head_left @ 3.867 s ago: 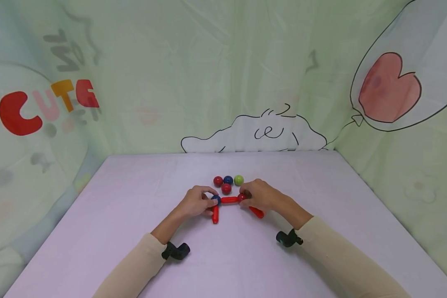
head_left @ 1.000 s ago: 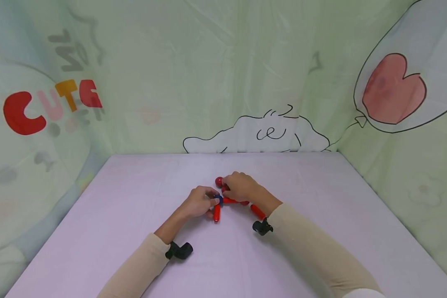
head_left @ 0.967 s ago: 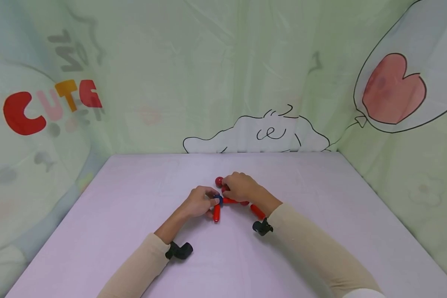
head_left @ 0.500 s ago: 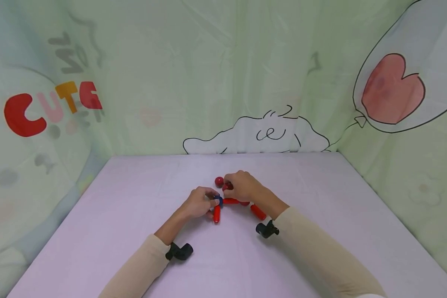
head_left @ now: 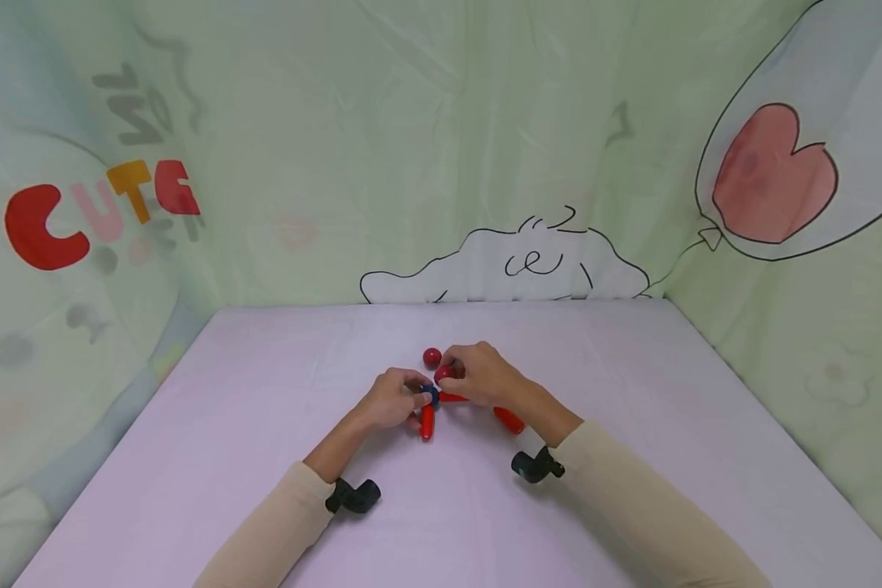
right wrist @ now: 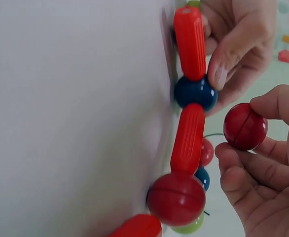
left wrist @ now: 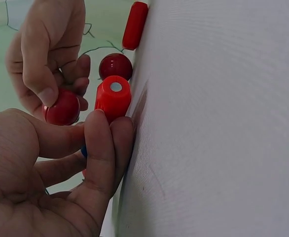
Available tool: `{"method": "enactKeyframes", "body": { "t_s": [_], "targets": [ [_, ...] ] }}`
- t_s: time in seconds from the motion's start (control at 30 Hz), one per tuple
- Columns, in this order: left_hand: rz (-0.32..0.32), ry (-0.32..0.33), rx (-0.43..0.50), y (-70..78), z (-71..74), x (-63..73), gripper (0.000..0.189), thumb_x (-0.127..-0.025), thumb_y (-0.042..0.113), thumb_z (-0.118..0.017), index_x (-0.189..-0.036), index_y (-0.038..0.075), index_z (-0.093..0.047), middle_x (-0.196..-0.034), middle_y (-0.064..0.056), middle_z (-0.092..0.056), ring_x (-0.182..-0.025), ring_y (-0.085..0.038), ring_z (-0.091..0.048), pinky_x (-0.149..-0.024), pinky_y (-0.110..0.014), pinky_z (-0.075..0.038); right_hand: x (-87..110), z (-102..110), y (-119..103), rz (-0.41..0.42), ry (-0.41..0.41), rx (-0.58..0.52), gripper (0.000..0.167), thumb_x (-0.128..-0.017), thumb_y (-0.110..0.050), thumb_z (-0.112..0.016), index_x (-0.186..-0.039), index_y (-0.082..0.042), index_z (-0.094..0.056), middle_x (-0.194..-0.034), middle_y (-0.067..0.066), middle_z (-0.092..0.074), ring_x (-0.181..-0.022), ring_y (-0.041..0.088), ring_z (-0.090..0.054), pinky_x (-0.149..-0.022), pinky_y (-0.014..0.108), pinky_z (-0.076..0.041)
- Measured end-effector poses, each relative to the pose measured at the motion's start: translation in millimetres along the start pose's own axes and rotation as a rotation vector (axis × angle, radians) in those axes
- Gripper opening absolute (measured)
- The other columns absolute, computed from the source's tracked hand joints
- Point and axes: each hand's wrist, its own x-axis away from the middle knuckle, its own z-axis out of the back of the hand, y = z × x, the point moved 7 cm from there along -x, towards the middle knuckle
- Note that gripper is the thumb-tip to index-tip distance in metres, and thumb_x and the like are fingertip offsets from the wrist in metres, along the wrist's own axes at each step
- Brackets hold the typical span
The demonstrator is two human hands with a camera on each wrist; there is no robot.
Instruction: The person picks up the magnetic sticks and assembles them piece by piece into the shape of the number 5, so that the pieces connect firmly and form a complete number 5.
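Observation:
My left hand (head_left: 393,398) pinches a blue ball (right wrist: 196,93). A red stick (head_left: 427,422) with a silver disc in its end runs from that ball toward me. Another red stick (right wrist: 188,140) joins it to a red ball (right wrist: 176,199), which my right hand hides in the head view. A third red stick (head_left: 510,420) lies at the right; I cannot tell whether it is attached. Between thumb and fingertips, my right hand (head_left: 485,374) pinches a separate red ball (right wrist: 245,126), just above and beside the joined pieces.
Farther back lies a loose red ball (head_left: 431,358). The right wrist view also shows a loose blue ball (right wrist: 202,177) and a green ball (right wrist: 190,226) behind the chain. All rest on a pale tabletop (head_left: 301,343), with printed curtains (head_left: 301,163) around it.
My right hand has left the chain's red ball and taken hold of a loose red one, shifting slightly rightward in the last second. My left hand stays on the blue ball.

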Motion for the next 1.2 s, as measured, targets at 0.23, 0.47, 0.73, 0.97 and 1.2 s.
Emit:
{"method": "enactKeyframes", "body": {
  "t_s": [0.23, 0.47, 0.73, 0.97, 1.2],
  "targets": [
    [-0.017, 0.0, -0.011, -1.8, 1.1, -1.2, 0.027, -0.098, 0.012, -0.066, -0.124, 0.004, -0.068, -0.105, -0.01, -0.062, -0.059, -0.021, -0.069, -0.071, -0.03, -0.056, 8.7, -6, -7, 0.057, -0.026, -0.107, 0.029, -0.088, -0.018, -0.075, -0.113, -0.005, -0.068, -0.087, 0.0, -0.07, -0.087, 0.016, -0.059, -0.072, 0.026, -0.055],
    [-0.008, -0.001, -0.018, -2.0, 0.7, -1.5, 0.028, -0.099, 0.009, -0.063, -0.126, 0.004, -0.067, -0.107, -0.011, -0.062, -0.06, -0.021, -0.069, -0.067, -0.028, -0.057, 19.5, -14, -10, 0.115, -0.081, -0.186, 0.026, -0.092, -0.014, -0.07, -0.116, -0.005, -0.071, -0.082, -0.002, -0.069, -0.076, 0.014, -0.062, -0.066, 0.025, -0.055],
    [-0.021, 0.003, -0.014, -1.0, 1.0, -1.8, 0.027, -0.099, 0.011, -0.065, -0.124, 0.003, -0.069, -0.105, -0.011, -0.064, -0.059, -0.018, -0.066, -0.064, -0.026, -0.055, 30.0, -23, -8, 0.085, -0.136, -0.259, 0.018, -0.09, -0.013, -0.072, -0.107, -0.008, -0.071, -0.078, -0.004, -0.067, -0.071, 0.014, -0.061, -0.063, 0.026, -0.055],
    [-0.014, 0.012, -0.004, -1.0, 1.2, -1.8, 0.026, -0.098, 0.009, -0.066, -0.123, 0.002, -0.069, -0.105, -0.012, -0.064, -0.058, -0.017, -0.065, -0.061, -0.026, -0.054, 39.7, -35, -8, 0.075, -0.223, -0.288, 0.021, -0.091, -0.014, -0.074, -0.108, -0.004, -0.067, -0.079, -0.003, -0.068, -0.062, 0.013, -0.062, -0.058, 0.028, -0.055],
    [-0.002, 0.022, -0.002, 0.4, 2.2, -0.9, 0.026, -0.097, 0.008, -0.067, -0.123, 0.003, -0.07, -0.103, -0.013, -0.064, -0.057, -0.017, -0.065, -0.06, -0.026, -0.055, 46.8, -37, -8, 0.091, -0.228, -0.231, 0.022, -0.091, -0.019, -0.075, -0.108, -0.008, -0.068, -0.08, -0.007, -0.069, -0.064, 0.012, -0.064, -0.06, 0.028, -0.055]
  ]
}}
